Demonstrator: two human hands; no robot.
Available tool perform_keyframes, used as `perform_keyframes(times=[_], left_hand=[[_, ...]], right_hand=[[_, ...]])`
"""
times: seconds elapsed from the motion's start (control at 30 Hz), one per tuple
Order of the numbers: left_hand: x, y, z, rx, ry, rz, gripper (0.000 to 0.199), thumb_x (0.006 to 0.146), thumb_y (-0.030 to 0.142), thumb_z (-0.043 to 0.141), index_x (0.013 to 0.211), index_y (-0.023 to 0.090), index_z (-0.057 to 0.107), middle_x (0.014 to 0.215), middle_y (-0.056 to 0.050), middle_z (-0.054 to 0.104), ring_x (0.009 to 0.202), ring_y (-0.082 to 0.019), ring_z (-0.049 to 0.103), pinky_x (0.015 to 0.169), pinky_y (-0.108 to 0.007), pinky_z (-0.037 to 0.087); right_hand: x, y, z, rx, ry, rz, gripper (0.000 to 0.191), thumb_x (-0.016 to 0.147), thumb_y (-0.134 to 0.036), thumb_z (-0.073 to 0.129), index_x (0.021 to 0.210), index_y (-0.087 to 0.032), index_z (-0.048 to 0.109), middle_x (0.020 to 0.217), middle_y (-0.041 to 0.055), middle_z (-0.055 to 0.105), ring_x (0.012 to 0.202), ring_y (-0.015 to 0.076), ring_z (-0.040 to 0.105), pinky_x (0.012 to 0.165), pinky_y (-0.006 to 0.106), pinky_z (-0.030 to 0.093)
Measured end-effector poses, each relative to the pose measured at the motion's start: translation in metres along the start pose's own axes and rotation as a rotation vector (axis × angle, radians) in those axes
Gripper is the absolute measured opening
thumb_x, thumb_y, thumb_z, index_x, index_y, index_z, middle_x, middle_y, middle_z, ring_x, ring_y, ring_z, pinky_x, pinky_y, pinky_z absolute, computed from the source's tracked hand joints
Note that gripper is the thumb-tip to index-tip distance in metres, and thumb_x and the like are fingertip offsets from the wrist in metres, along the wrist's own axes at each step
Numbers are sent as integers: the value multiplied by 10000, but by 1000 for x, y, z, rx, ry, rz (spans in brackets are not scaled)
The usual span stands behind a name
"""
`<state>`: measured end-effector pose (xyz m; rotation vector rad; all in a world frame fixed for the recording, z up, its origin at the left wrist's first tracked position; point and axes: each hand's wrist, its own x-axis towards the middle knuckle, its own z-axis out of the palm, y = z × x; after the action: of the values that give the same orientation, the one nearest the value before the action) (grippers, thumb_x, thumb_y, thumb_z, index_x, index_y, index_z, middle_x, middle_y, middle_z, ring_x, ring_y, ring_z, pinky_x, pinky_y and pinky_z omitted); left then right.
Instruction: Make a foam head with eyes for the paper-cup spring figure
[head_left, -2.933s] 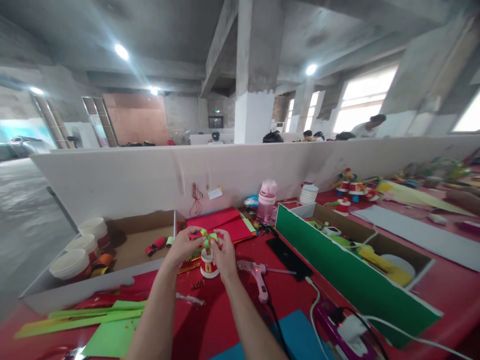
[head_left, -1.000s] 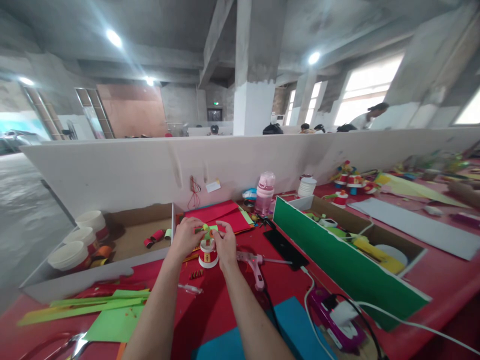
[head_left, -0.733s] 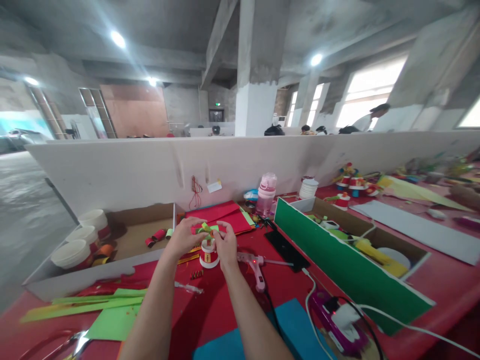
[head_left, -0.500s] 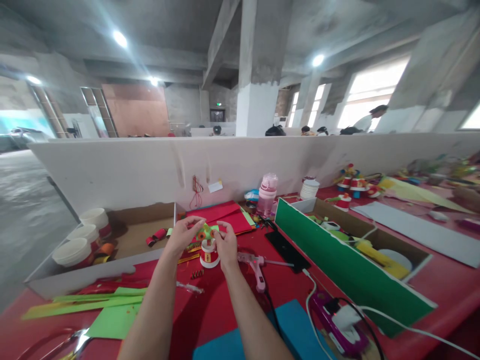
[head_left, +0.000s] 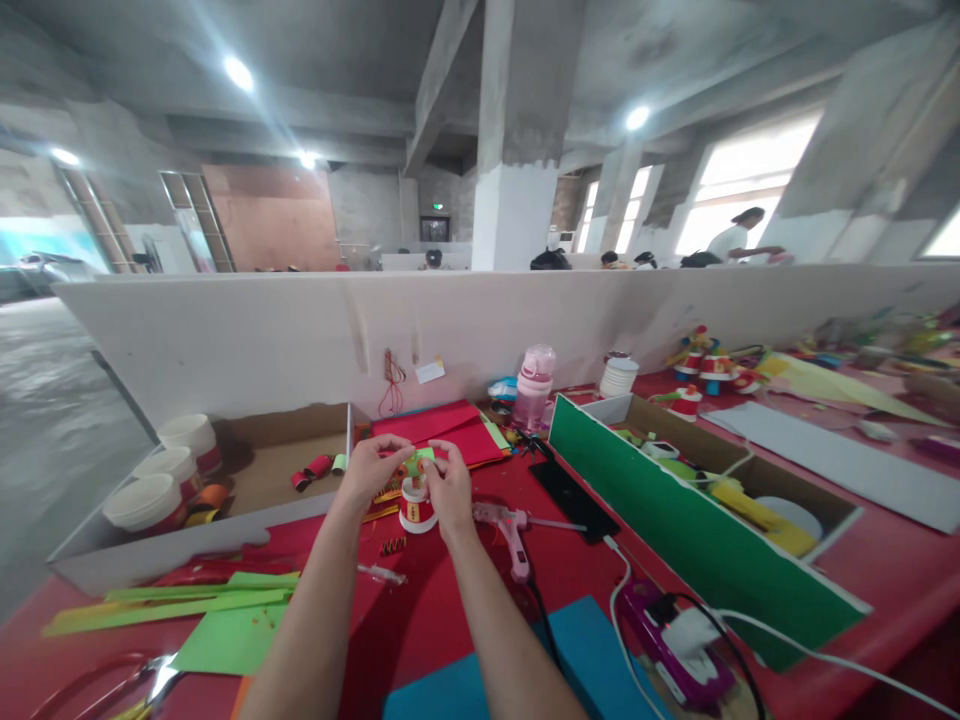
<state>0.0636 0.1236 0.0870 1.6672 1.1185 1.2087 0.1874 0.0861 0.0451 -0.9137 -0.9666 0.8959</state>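
Note:
Both hands meet around a small green paper piece with orange round spots (head_left: 417, 463), over an upside-down red and white paper cup (head_left: 417, 508) on the red table. My left hand (head_left: 375, 468) pinches the piece's left side with thumb and forefinger. From the right, my right hand (head_left: 449, 488) grips its other edge, the fingers partly covering it and close to the cup's top. A pink hot glue gun (head_left: 512, 530) lies to the right of my right hand. Below the cup is a small coiled paper strip (head_left: 392, 546).
At left stands an open box (head_left: 281, 440) with white paper cups (head_left: 144, 502) and small paper rolls. A green-sided box (head_left: 675, 520) is at right, beside a black phone (head_left: 574, 498) and a purple power strip (head_left: 679, 650). Scissors (head_left: 154, 680) lie front left; a white partition (head_left: 300, 330) rises behind.
The green paper piece has turned slightly between my fingers, its spots less plainly visible. My hands have barely shifted. In the background, a person's arm now reaches out to the right.

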Motion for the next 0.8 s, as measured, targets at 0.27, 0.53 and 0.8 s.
perform_keyframes(times=[0.27, 0.53, 0.8], left_hand=[[0, -1, 1, -8, -12, -3, 293, 636, 418, 736, 730, 146, 682, 739, -42, 680, 649, -131, 577, 607, -226, 452], [1, -3, 5, -3, -27, 10, 285, 635, 425, 726, 693, 154, 661, 681, -20, 672, 591, -119, 560, 586, -233, 433], [3, -7, 6, -12, -35, 7, 249, 645, 389, 724, 667, 156, 637, 697, -12, 665, 610, -116, 553, 608, -235, 434]], right_hand=[[-1, -2, 1, 29, -7, 20, 308, 762, -272, 549, 1062, -217, 506, 552, -90, 535, 362, 87, 427, 398, 199, 345], [0, -4, 1, 94, 16, 51, 319, 725, -271, 570, 1032, -207, 506, 501, -105, 507, 356, 86, 414, 398, 199, 348], [0, -2, 0, 94, 33, 60, 333, 719, -276, 576, 1036, -201, 508, 486, -114, 503, 357, 78, 410, 403, 188, 340]])
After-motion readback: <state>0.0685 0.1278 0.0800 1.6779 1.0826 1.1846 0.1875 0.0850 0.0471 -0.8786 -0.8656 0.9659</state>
